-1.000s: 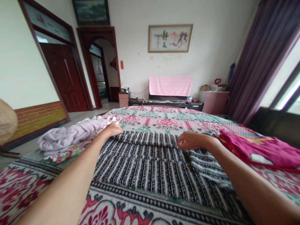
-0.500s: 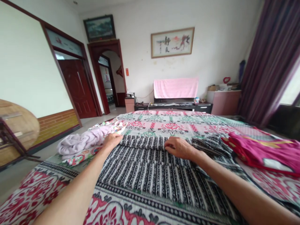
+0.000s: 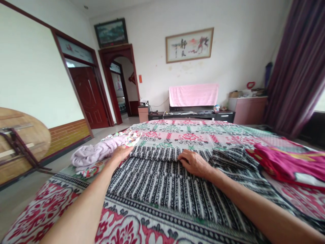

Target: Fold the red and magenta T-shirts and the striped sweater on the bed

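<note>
A black-and-white striped garment (image 3: 162, 183) lies spread on the floral bedspread (image 3: 193, 132), its far edge folded over. My left hand (image 3: 122, 152) rests at the left end of that fold, fingers curled onto the cloth's corner. My right hand (image 3: 193, 162) lies flat on the fold near the middle, fingers stretched out and pressing the fabric down. A bunched part of the striped garment (image 3: 233, 157) sits to the right of my right hand.
A lilac garment (image 3: 93, 154) is heaped at the bed's left edge. A magenta garment (image 3: 286, 164) lies at the right. A folded round wooden table (image 3: 20, 142) leans at the left wall. A low cabinet with a pink cloth (image 3: 194, 96) stands beyond the bed.
My right hand moved left from the garment's right part, opened from a loose fist and now lies flat on the fold. The view shifted slightly; my left hand stayed at the fold's left end.
</note>
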Motion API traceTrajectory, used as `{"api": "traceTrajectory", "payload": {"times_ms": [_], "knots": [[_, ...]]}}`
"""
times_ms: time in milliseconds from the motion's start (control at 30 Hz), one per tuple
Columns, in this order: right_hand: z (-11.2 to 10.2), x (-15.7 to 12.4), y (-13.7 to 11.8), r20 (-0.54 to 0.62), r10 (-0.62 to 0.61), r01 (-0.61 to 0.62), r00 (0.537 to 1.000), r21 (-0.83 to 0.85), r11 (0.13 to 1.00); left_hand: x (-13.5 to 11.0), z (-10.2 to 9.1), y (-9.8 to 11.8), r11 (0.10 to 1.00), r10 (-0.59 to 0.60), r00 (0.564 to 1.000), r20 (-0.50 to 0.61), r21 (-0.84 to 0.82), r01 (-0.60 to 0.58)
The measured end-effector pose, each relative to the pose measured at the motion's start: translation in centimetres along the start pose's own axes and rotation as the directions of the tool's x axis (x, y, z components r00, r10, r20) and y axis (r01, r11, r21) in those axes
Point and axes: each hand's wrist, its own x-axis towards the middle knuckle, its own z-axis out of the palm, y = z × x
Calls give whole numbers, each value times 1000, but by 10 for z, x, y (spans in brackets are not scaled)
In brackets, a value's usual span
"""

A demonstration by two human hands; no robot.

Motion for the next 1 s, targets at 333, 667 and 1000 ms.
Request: {"api": "traceTrajectory", "payload": {"times_ms": [333,667,1000], "knots": [[1,-2,0,39,-41,42,998,-17,999,-4,3,9,978,185,983,-10,104,-183],[2,-2,-1,32,-34,35,999,-27,999,20,20,26,983,121,992,-26,142,-116],[4,-6,1,-126,-63,64,990,2,998,36,22,33,991,74,995,-66,116,-66]]}}
